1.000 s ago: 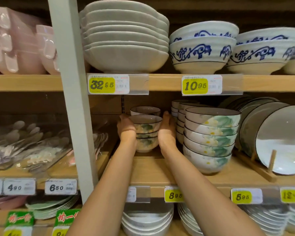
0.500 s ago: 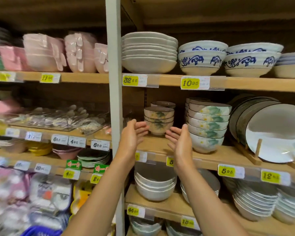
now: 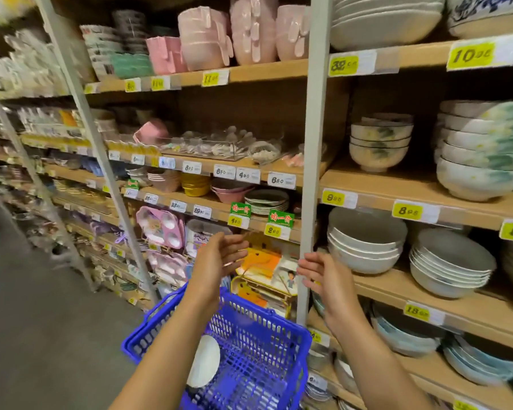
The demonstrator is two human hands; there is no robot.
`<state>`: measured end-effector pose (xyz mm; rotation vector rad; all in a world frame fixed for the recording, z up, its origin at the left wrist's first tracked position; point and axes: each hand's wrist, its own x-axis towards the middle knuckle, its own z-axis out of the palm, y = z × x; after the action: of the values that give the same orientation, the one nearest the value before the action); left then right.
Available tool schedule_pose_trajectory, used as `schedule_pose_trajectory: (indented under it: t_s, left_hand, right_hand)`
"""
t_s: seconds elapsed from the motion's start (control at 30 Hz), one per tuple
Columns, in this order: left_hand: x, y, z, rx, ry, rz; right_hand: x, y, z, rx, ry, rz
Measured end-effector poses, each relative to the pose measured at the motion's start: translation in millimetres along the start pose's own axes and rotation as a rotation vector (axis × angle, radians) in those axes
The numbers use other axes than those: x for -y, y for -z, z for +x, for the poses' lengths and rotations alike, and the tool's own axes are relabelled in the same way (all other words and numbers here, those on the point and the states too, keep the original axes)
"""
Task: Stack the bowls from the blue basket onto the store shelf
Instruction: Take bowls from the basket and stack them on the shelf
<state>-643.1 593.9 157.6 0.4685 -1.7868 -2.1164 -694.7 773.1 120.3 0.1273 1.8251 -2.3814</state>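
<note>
A stack of small cream bowls with green leaf print point(image 3: 379, 146) stands on the wooden store shelf point(image 3: 397, 184), up and to the right of my hands. Low in front of me is the blue basket point(image 3: 267, 344), with one white bowl point(image 3: 204, 361) lying tilted inside, partly hidden by my left forearm. My left hand point(image 3: 219, 258) and my right hand point(image 3: 320, 276) are both empty, fingers relaxed, palms facing each other above the basket.
A grey upright post point(image 3: 310, 173) rises right beside my right hand. Larger leaf-print bowls point(image 3: 483, 155) stand right of the small stack, grey-white bowls point(image 3: 365, 241) one shelf below. Pink containers, trays and plates fill the left bays. Grey aisle floor point(image 3: 42, 321) lies at left.
Both hands let go of the small bowl stack and drew back and down, empty. My view swung left and downward, bringing the blue basket with its bowl into sight.
</note>
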Motion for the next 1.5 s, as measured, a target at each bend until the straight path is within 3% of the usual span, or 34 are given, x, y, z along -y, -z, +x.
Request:
schedule_pose_trajectory:
  t_s: [0.37, 0.53, 0.7, 0.93, 1.1, 1.17, 1.27, 1.37, 1.5]
  left_hand:
    - [29, 175, 26, -0.076, 0.171, 0.095]
    - [62, 229, 56, -0.057, 0.277, 0.225]
    - [113, 236, 93, 0.053, 0.356, 0.442]
    - [194, 215, 147, 0.282, 0.397, 0.967]
    - [252, 203, 174, 0.449, 0.469, 1.201]
    - [275, 202, 184, 0.494, 0.455, 1.261]
    - [319, 210, 189, 0.397, 0.663, 1.323]
    - [355, 215, 184, 0.26, 0.926, 1.121]
    - [389, 215, 184, 0.153, 1.038, 1.038]
  right_hand:
    - [-132, -127, 8, -0.017, -0.204, -0.222]
    - [-198, -160, 10, -0.01, -0.385, -0.333]
    - [-254, -155, 18, -0.01, -0.582, -0.42]
    - [-325, -148, 52, 0.033, -0.86, -0.4]
    - [-381, -152, 78, -0.049, -1.001, -0.412]
    - [-410, -156, 91, -0.068, -1.028, -0.409]
    - [-452, -157, 113, -0.116, -0.979, -0.519]
    - [-479, -155, 139, -0.075, -0.897, -0.598]
    - [-497, -164, 173, 0.045, -0.759, -0.754]
